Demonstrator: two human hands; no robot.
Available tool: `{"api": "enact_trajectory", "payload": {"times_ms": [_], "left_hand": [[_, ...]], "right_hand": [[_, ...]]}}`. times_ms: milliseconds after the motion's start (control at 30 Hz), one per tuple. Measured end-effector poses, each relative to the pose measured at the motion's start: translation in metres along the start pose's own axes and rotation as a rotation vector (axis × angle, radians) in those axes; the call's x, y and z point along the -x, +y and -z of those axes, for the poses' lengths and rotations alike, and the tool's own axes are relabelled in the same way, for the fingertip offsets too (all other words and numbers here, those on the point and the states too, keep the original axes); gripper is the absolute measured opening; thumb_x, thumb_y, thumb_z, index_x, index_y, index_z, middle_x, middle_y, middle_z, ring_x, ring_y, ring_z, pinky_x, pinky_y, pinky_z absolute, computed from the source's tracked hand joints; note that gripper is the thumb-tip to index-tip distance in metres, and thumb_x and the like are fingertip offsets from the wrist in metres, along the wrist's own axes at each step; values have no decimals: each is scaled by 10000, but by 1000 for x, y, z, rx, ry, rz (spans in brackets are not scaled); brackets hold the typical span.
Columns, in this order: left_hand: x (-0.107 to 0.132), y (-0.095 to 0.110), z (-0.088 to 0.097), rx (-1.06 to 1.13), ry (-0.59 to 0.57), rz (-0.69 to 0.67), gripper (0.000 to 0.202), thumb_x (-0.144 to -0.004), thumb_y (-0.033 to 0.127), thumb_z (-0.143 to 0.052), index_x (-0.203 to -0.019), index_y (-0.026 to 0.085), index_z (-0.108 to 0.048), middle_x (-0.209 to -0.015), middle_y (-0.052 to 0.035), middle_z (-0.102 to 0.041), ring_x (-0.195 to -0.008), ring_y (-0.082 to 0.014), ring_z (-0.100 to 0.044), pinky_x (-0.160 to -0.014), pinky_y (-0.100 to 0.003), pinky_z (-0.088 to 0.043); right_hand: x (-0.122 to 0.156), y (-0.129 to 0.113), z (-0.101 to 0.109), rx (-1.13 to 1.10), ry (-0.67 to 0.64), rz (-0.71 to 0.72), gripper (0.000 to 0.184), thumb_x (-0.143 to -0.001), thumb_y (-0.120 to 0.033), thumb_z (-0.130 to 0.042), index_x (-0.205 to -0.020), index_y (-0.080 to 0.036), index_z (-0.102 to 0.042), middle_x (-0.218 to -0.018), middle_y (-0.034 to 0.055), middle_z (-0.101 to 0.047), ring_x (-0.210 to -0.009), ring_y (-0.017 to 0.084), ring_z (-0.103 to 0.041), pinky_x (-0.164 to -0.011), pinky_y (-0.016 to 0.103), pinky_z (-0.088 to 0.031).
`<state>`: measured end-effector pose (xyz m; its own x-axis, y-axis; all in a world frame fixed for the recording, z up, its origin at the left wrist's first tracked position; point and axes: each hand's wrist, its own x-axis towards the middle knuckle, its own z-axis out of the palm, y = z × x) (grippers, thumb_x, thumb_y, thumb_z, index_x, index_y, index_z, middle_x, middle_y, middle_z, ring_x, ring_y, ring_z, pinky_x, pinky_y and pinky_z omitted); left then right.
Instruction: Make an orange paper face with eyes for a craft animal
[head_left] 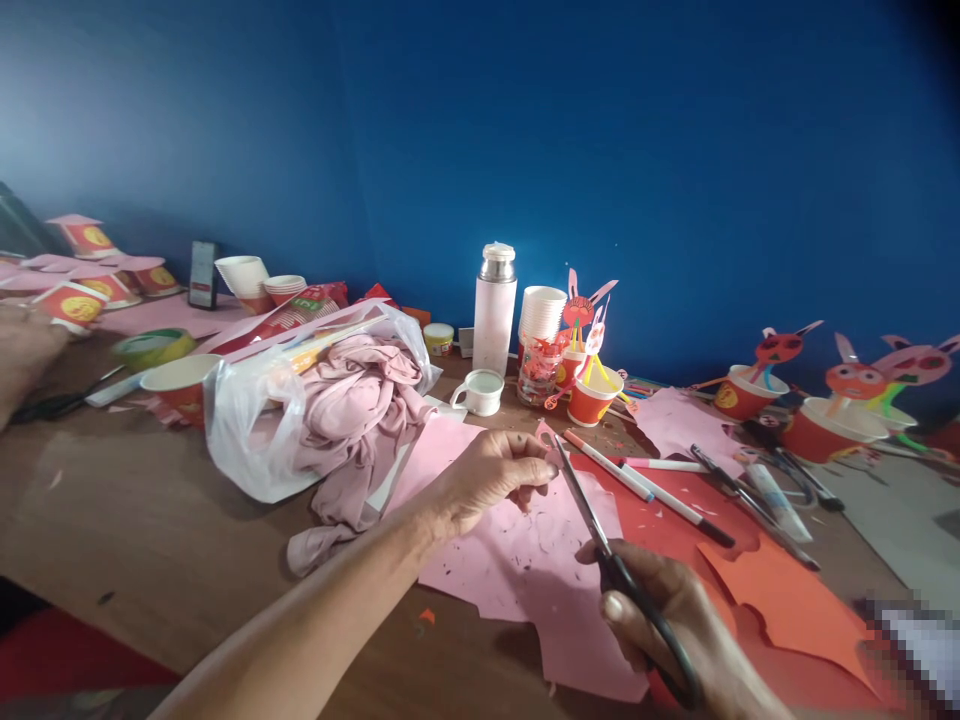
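My right hand [667, 610] grips a pair of scissors with black handles [630, 590], the blades pointing up and to the left. My left hand [502, 470] pinches a small piece of pink paper [546, 437] right beside the scissor tips. Both hands are above a large pink sheet [495, 560] sprinkled with dark scraps. A red sheet [637, 500] and an orange cut sheet [795, 600] lie to the right. Several markers [679, 503] rest on the red sheet.
Behind my hands stand a white thermos [495, 320], a stack of paper cups [541, 315] and a white mug [480, 392]. Cups with paper rabbit figures [594, 395] are at the back right. A plastic bag with pink cloth [255, 440] lies left. Another person's hand [22, 350] shows at the left edge.
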<state>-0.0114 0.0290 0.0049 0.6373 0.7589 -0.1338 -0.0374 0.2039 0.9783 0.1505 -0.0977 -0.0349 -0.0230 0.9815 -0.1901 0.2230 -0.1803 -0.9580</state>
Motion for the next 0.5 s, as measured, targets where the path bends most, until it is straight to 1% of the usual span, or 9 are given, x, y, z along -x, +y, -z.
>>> {"api": "enact_trajectory", "payload": {"times_ms": [100, 200, 267, 367, 500], "left_hand": [[0, 1, 0, -2, 2, 6, 101, -591, 212, -616, -636, 123, -603, -540, 23, -532, -465, -78, -487, -475, -227, -388], [0, 0, 0, 10, 4, 5, 73, -596, 192, -598, -628, 126, -597, -525, 25, -537, -444, -73, -475, -481, -231, -389], [0, 1, 0, 6, 7, 12, 42, -598, 166, -583, -615, 128, -587, -522, 26, -538, -434, -70, -468, -487, -234, -388], [0, 2, 0, -15, 0, 20, 18, -604, 137, -567, -611, 127, -581, -524, 29, -535, -435, -65, -463, -489, -229, -379], [1, 4, 0, -20, -19, 30, 6, -611, 129, -566, -607, 127, -570, -519, 28, -529, -455, -67, -457, -498, -228, -383]], "right_hand": [[0, 0, -1, 8, 10, 7, 677, -670, -621, -577, -1067, -74, -546, -466, -66, -392, -409, 75, -351, -406, 213, -309], [1, -1, -4, -14, 47, 11, 684, -657, -630, -585, -1042, -67, -549, -461, -76, -375, -407, 70, -336, -407, 209, -283], [2, 0, -4, -30, 46, 17, 659, -652, -622, -597, -1025, -79, -559, -470, -77, -371, -408, 68, -337, -406, 205, -267], [1, 3, -2, -34, -6, 17, 608, -662, -598, -606, -1022, -109, -575, -498, -72, -377, -422, 70, -352, -411, 205, -272], [-1, 6, 2, -14, -79, 7, 600, -681, -589, -591, -1060, -124, -569, -516, -63, -385, -444, 84, -373, -425, 210, -297]]}}
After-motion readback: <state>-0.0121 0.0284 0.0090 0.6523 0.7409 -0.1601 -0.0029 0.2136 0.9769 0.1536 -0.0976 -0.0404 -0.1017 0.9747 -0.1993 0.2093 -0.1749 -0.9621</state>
